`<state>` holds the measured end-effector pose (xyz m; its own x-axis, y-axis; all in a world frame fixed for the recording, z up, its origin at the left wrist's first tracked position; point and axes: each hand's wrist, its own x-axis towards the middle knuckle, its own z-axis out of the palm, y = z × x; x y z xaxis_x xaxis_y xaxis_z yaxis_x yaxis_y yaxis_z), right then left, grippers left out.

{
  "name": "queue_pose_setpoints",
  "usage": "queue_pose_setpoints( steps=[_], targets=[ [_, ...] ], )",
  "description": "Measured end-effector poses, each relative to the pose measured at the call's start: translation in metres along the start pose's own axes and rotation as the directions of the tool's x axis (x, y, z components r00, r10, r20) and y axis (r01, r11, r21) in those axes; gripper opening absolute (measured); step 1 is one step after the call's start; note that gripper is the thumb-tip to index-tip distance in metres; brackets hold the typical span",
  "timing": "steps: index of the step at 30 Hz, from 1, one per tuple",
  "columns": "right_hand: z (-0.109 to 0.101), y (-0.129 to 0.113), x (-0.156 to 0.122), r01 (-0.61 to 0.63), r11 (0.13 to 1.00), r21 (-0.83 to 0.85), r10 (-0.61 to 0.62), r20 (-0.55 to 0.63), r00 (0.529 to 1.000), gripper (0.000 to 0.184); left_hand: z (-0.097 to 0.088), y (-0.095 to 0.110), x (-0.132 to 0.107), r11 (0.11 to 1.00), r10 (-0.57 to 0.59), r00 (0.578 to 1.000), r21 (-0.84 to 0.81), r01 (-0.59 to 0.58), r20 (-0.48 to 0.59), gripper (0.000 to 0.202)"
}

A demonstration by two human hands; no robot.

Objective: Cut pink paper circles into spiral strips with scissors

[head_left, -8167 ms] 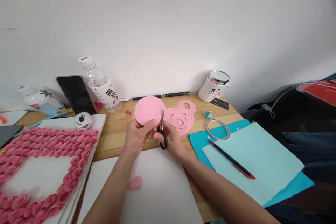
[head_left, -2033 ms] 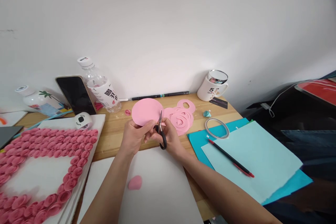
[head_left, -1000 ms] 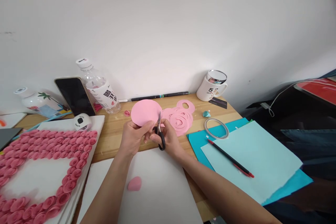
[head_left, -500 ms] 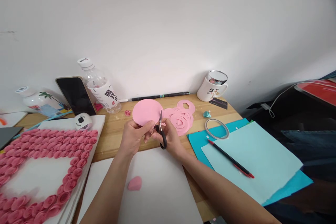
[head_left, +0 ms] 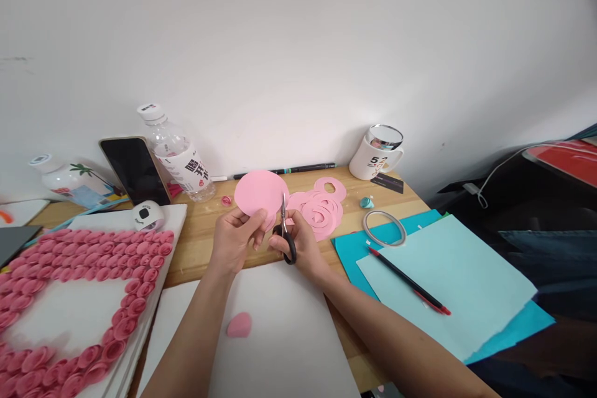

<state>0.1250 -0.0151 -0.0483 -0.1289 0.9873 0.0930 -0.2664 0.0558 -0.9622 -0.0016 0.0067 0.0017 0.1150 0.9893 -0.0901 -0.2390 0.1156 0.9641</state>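
Observation:
My left hand (head_left: 237,237) pinches the lower edge of a round pink paper disc (head_left: 260,191), thumb on top. In my right hand (head_left: 301,239) is a pair of scissors (head_left: 284,224) with black handles, its blades pointing up at the disc's right edge. Whether the blades are cutting into the paper, I cannot tell. Just right of the scissors lies a pile of pink paper rings (head_left: 321,211). A small pink paper piece (head_left: 239,325) rests on the white board (head_left: 280,336) beneath my forearms.
Left lies a board with rows of pink paper roses (head_left: 107,255). A phone (head_left: 135,168) and a plastic bottle (head_left: 186,158) stand behind it. To the right are a mug (head_left: 377,152), a tape roll (head_left: 385,228), blue paper sheets (head_left: 448,280) and a pen (head_left: 410,280).
The pink disc has risen slightly and tilted in my left hand. A strip hangs at its lower edge now. My right hand with the scissors has barely moved.

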Motion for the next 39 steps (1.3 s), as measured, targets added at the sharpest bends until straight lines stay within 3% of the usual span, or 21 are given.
queue_pose_setpoints(
  steps=[14,39],
  targets=[
    [0.000,-0.001,0.002,0.022,0.997,0.067,-0.022,-0.008,1.000,0.056,0.002,-0.005,0.001,0.998,-0.049,0.999,0.032,0.049,-0.013,0.021],
    [-0.001,-0.001,0.000,-0.012,1.000,0.013,0.012,-0.002,1.000,0.044,-0.001,-0.005,0.001,1.000,-0.009,1.000,0.009,0.009,0.010,0.022]
  ],
)
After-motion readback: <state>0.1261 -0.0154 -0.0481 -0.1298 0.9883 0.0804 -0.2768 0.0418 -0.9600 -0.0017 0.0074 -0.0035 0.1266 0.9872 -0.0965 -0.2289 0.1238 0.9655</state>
